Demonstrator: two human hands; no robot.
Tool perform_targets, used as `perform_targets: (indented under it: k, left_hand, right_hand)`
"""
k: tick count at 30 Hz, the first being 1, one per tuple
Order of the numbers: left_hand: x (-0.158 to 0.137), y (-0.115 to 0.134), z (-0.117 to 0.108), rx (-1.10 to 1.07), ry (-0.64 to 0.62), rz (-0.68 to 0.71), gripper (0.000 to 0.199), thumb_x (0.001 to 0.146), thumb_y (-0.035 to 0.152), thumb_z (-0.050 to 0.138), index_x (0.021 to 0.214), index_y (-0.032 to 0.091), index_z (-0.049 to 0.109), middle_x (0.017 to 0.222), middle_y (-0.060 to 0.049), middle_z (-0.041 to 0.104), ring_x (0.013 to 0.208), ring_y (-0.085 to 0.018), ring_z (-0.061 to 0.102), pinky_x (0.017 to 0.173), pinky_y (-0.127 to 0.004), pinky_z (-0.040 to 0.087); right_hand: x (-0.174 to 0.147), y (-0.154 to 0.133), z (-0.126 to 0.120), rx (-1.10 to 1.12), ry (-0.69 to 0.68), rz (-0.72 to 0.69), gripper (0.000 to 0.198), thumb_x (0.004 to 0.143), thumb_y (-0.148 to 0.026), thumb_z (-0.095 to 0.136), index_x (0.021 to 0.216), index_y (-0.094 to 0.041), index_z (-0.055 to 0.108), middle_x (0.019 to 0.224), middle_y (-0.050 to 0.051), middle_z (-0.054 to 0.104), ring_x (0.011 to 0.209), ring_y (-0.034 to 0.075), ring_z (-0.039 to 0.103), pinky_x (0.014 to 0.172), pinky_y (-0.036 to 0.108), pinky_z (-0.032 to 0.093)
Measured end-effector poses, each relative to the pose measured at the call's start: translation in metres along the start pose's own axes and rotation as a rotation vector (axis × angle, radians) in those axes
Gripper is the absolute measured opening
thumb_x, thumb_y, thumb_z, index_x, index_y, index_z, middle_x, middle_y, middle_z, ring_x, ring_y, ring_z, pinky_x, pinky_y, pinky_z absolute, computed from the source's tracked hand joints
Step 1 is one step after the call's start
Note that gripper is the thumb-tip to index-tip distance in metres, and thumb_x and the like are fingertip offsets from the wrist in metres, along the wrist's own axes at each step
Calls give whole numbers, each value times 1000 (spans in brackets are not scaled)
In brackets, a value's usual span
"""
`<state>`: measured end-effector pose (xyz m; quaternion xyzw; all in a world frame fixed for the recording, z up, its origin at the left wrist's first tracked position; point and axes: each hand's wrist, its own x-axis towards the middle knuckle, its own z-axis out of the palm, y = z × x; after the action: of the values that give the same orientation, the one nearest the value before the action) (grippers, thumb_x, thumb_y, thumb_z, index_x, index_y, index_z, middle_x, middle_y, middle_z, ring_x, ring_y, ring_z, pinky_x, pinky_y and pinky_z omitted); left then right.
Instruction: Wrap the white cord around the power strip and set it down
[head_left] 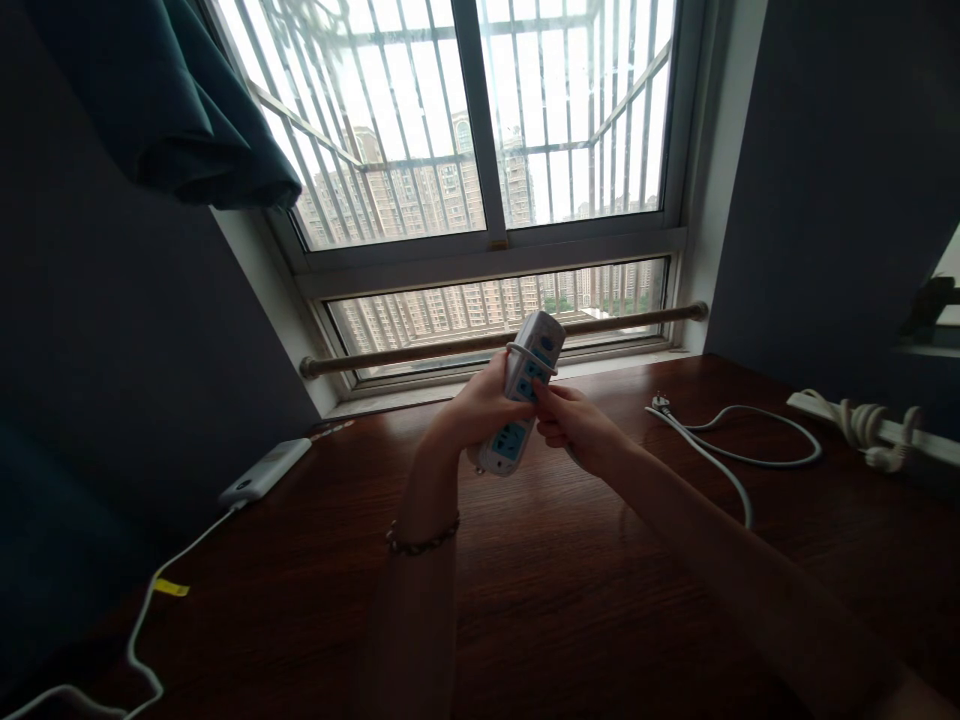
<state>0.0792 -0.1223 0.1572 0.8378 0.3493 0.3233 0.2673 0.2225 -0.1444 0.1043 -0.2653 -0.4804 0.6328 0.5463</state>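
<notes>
A white power strip with blue socket faces is held up at a tilt above the brown wooden table. My left hand is wrapped around its middle from the left. One loop of white cord crosses the strip near its upper end. My right hand is closed at the strip's right side, thumb on the socket face, with a bit of cord showing beneath the fingers. The cord's plug lies on the table to the right, and its slack curves back under my right forearm.
At the left edge lies another white power strip with its cord and a yellow tag. On the right is a white strip with a coiled cord. Ahead, a rail crosses the barred window; a blue curtain hangs at upper left.
</notes>
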Motion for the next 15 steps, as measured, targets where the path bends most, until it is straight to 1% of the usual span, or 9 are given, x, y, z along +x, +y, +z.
perform_targets:
  k: [5,9,15]
  left_hand:
    - [0,0,0,12,-7,-15,52,65,23,69,111,14,44,96,-6,57,85,-21,57,66,-29,47]
    - [0,1,0,27,-2,-23,51,66,22,68,110,14,44,96,-6,57,85,-21,57,67,-30,47]
    - [-1,0,0,19,-7,-18,48,67,22,67,109,15,45,95,-5,58,84,-21,57,67,-30,47]
  right_hand:
    - [-1,-1,1,1,12,3,53,59,-56,73,72,-15,42,49,-12,27,38,-1,20,39,19,6]
    - [0,0,1,1,14,11,53,58,-56,74,71,-16,42,49,-11,27,37,0,20,39,19,6]
    - [1,0,1,-2,7,8,51,62,-55,72,72,-16,42,50,-11,27,38,0,20,39,19,7]
